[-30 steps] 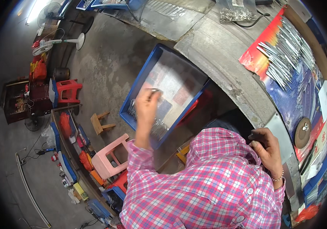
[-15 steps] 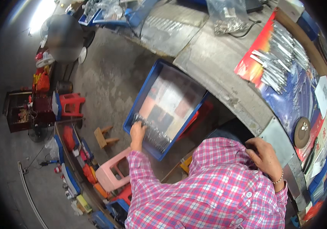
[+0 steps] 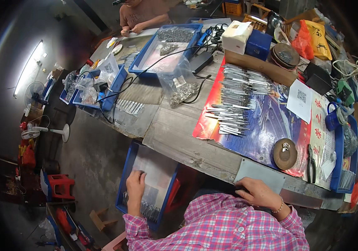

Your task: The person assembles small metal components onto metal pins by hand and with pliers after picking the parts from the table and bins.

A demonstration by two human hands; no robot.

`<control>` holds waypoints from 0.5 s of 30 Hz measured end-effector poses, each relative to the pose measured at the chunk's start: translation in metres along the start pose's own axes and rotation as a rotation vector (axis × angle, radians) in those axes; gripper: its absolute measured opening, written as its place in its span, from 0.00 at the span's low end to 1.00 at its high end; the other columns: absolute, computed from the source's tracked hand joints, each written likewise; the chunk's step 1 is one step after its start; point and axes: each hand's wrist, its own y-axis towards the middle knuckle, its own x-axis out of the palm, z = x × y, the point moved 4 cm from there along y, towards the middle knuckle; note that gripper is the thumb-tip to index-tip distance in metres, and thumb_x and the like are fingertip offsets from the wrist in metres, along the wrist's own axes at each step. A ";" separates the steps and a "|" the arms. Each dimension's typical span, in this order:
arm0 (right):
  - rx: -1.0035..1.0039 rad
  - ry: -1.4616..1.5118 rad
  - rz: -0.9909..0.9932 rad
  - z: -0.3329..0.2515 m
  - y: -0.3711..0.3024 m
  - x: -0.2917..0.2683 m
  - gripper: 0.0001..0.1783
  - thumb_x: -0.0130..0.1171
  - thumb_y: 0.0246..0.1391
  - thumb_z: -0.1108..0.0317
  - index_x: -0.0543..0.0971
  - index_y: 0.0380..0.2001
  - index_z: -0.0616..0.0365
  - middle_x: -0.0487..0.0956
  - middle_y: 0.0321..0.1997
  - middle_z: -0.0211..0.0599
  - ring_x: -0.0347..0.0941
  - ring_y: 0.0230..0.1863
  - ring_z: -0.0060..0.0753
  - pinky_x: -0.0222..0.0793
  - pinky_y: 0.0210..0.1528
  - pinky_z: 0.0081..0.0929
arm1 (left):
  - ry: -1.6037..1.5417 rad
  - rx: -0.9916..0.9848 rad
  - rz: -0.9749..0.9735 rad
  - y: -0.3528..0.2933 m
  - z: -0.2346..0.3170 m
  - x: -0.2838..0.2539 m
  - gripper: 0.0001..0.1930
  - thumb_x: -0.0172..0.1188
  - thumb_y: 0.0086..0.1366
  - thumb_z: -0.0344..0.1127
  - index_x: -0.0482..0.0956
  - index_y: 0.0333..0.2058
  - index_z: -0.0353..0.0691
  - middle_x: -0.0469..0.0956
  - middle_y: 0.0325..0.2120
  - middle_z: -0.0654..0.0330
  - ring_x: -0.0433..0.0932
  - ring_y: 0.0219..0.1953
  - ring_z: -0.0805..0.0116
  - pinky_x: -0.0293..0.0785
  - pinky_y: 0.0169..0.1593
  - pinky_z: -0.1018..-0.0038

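Note:
My left hand (image 3: 135, 186) is over the blue tray (image 3: 125, 170) below the table's front edge, its fingers curled together. Whatever it may hold cannot be made out. Many thin dark metal pieces (image 3: 148, 211) lie in the near end of the tray; the rest of its floor shows pale and patchy. At the table's edge, beside a grey metal plate (image 3: 266, 175), my right hand (image 3: 260, 193) has bent fingers with the thumb close to them. Its fingertips are partly hidden, and I see nothing certain between them.
Slim metal rods (image 3: 233, 96) lie in rows on a colourful printed sheet. Nearby are a round brown dish (image 3: 284, 154) and black-handled pliers (image 3: 311, 165). A bag of metal parts (image 3: 183, 90) and another blue tray (image 3: 195, 35) stand farther back. Across the table a person (image 3: 143, 16) works.
The view has lifted, bringing more of the table and a person into sight. My left hand has left the metal pieces for the tray's middle. My right hand stays by the table's edge.

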 end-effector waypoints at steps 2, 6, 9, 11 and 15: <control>0.012 -0.012 0.047 0.008 -0.010 -0.007 0.14 0.54 0.50 0.64 0.72 0.38 0.61 0.74 0.35 0.46 0.72 0.37 0.48 0.67 0.39 0.38 | -0.086 0.051 -0.039 0.024 0.044 0.007 0.06 0.59 0.54 0.30 0.73 0.24 0.32 0.70 0.21 0.49 0.71 0.25 0.49 0.65 0.28 0.63; 0.067 0.009 0.157 0.019 -0.029 -0.025 0.12 0.55 0.49 0.66 0.73 0.34 0.62 0.75 0.33 0.46 0.72 0.34 0.48 0.68 0.37 0.36 | -0.148 0.215 -0.219 0.033 0.101 0.030 0.07 0.59 0.54 0.33 0.74 0.26 0.36 0.70 0.21 0.50 0.71 0.25 0.49 0.66 0.27 0.62; 0.106 0.047 0.302 0.027 -0.048 -0.037 0.09 0.55 0.48 0.68 0.74 0.32 0.63 0.75 0.31 0.46 0.73 0.32 0.47 0.68 0.35 0.34 | -0.331 0.364 -0.274 0.038 0.156 0.042 0.12 0.60 0.54 0.35 0.69 0.20 0.36 0.69 0.20 0.53 0.70 0.23 0.50 0.66 0.26 0.62; 0.137 0.077 0.403 0.040 -0.064 -0.042 0.08 0.55 0.48 0.69 0.75 0.31 0.63 0.75 0.30 0.46 0.73 0.32 0.46 0.68 0.34 0.33 | -0.329 0.441 -0.332 0.040 0.180 0.055 0.12 0.60 0.54 0.36 0.69 0.20 0.36 0.68 0.20 0.53 0.70 0.23 0.50 0.66 0.25 0.62; 0.215 -0.019 0.700 0.064 -0.100 -0.053 0.07 0.54 0.48 0.72 0.74 0.30 0.64 0.74 0.28 0.45 0.73 0.30 0.44 0.68 0.33 0.31 | -0.384 0.583 -0.446 0.045 0.225 0.076 0.11 0.60 0.55 0.36 0.69 0.21 0.37 0.67 0.20 0.54 0.70 0.23 0.51 0.65 0.25 0.63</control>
